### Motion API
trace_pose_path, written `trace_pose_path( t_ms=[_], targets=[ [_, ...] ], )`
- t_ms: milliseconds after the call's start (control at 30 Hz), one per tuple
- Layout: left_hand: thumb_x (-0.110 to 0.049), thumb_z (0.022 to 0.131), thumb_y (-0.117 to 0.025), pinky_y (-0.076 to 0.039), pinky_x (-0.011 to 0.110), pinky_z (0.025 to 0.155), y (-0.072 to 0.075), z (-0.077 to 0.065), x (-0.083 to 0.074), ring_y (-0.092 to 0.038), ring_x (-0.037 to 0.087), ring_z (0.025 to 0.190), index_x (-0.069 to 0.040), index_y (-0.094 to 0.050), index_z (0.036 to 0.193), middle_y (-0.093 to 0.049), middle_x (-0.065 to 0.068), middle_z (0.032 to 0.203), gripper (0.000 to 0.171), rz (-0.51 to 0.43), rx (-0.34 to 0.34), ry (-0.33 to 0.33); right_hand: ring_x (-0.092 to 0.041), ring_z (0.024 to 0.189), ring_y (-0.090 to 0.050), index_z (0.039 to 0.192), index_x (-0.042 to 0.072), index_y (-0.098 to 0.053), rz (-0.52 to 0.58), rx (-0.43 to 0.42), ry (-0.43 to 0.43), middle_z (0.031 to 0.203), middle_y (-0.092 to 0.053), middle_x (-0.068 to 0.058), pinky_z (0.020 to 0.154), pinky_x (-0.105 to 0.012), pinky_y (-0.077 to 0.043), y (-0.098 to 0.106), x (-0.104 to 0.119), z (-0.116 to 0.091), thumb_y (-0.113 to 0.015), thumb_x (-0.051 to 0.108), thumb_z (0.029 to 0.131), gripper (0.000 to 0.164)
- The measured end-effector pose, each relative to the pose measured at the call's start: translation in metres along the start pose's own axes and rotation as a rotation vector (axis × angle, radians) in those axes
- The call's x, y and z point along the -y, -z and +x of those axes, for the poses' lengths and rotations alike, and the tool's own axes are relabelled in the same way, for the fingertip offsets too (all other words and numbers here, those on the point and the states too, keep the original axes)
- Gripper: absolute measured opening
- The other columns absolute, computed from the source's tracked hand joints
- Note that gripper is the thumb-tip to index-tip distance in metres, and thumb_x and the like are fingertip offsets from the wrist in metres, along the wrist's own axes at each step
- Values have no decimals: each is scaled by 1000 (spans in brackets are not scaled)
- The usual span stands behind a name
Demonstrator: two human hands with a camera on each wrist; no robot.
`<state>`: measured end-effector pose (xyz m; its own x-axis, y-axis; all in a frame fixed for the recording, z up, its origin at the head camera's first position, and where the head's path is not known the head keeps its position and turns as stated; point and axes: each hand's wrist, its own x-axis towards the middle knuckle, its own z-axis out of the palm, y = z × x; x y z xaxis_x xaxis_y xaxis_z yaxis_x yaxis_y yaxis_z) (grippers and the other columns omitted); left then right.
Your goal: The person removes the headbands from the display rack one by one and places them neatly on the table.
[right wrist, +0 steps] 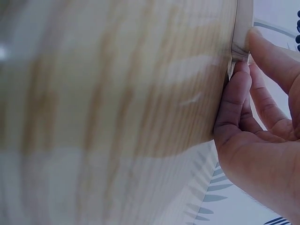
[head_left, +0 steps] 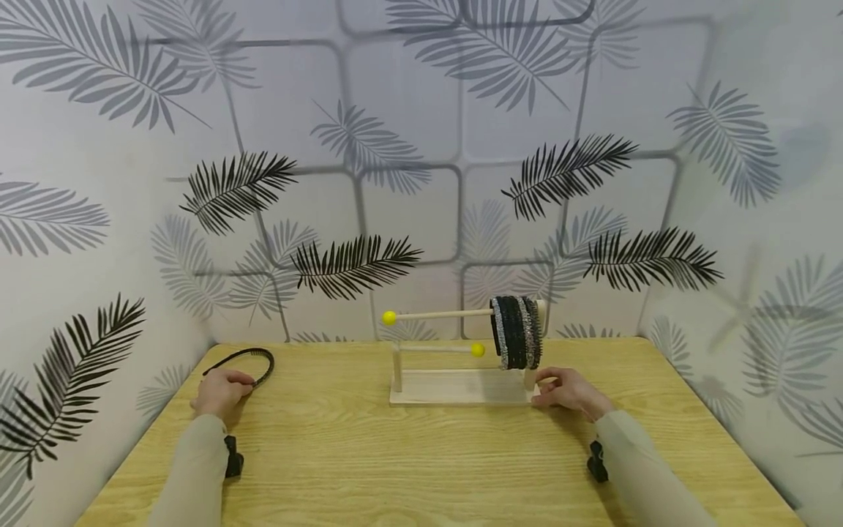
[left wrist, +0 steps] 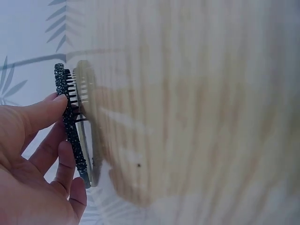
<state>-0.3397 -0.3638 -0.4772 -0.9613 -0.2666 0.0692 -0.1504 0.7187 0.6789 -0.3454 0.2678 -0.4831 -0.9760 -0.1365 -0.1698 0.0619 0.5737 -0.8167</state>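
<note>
A dark, glittery headband [head_left: 265, 360] with small comb teeth along its inner side is at the left of the table. My left hand [head_left: 222, 391] pinches it between thumb and fingers; in the left wrist view the headband [left wrist: 70, 119] stands close over the tabletop. Right of centre is a pale wooden rack [head_left: 461, 388] with two rods tipped by yellow balls. Several black and silver headbands [head_left: 514, 333] hang together at the right end of its upper rod. My right hand [head_left: 569, 389] grips the right end of the rack's base, thumb on top and fingers at its edge.
The wood-grain table [head_left: 395, 461] has a glossy top and meets leaf-patterned walls [head_left: 421, 183] at the back and sides. The upper rod's yellow ball [head_left: 389, 318] points left, while the lower rod's yellow ball [head_left: 478, 350] points right.
</note>
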Motion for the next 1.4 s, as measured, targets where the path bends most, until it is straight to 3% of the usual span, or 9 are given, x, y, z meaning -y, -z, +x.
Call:
trace_pose_path(
  t_ms=[200, 367, 533, 667, 733, 900, 1000, 1233, 1400],
  targets=[
    [-15, 91, -64, -24, 72, 91, 1, 1, 6, -46, 53, 117, -2, -73, 105, -60, 27, 126, 22, -19, 1, 62, -16, 76, -53, 124, -4, -57, -7, -5, -4, 88, -64, -8, 67, -28, -44, -1, -1, -1, -79, 12, 82, 50],
    [-13, 91, -64, -13, 79, 98, 2, 4, 12, -39, 55, 123, -2, -73, 107, -56, 29, 130, 21, -70, -5, 118, -16, 73, -51, 124, -3, -58, 4, -10, 4, 85, -62, -7, 65, -27, -43, -3, 0, 0, -79, 10, 82, 49],
    [-10, 90, -63, -13, 77, 99, 1, 4, 15, -40, 54, 121, 1, -72, 105, -57, 30, 125, 20, -107, -44, 134, -15, 72, -51, 125, -4, -58, 13, -5, 19, 84, -62, -6, 65, -27, -44, -3, 0, 1, -79, 9, 82, 49],
    [-10, 89, -66, -13, 75, 104, -1, 1, 15, -43, 51, 120, 2, -71, 110, -59, 29, 123, 24, -171, -74, 162, -15, 72, -51, 124, -4, -58, 10, -4, 14, 85, -63, -7, 65, -27, -44, -3, -1, 1, -79, 9, 82, 49],
    [-9, 89, -67, -18, 69, 109, -2, 0, 14, -46, 48, 119, 3, -69, 114, -59, 28, 124, 29, -240, -87, 185, -15, 73, -50, 124, -4, -58, 6, -1, 17, 85, -62, -7, 66, -27, -43, -3, -2, 1, -79, 10, 82, 49],
    [-14, 90, -69, -45, 54, 96, -4, -1, 8, -53, 42, 112, 4, -67, 118, -61, 27, 124, 34, -263, -111, 154, -15, 73, -50, 124, -5, -58, 5, -1, 25, 85, -62, -6, 66, -27, -43, -3, -3, 1, -78, 9, 83, 48],
    [-18, 90, -69, -47, 50, 92, -5, -2, 2, -55, 41, 112, 4, -68, 117, -64, 26, 121, 34, -225, -127, 112, -15, 73, -50, 124, -5, -58, 9, 1, 26, 84, -62, -6, 66, -27, -44, -2, -3, 0, -78, 9, 83, 48],
    [-16, 90, -70, -46, 45, 92, -13, -7, -20, -56, 36, 111, 5, -69, 114, -67, 23, 115, 33, -267, -137, 60, -16, 73, -49, 125, -5, -57, 26, 9, 26, 86, -60, -7, 65, -29, -43, -1, -2, 0, -78, 8, 83, 49],
    [-20, 90, -72, -46, 28, 81, -21, -3, -31, -60, 17, 93, -1, -72, 111, -73, 6, 97, 28, -288, -170, 60, -16, 74, -51, 125, -5, -57, 25, 4, 19, 87, -61, -7, 66, -29, -44, 0, -2, 1, -78, 9, 83, 49]
  ],
)
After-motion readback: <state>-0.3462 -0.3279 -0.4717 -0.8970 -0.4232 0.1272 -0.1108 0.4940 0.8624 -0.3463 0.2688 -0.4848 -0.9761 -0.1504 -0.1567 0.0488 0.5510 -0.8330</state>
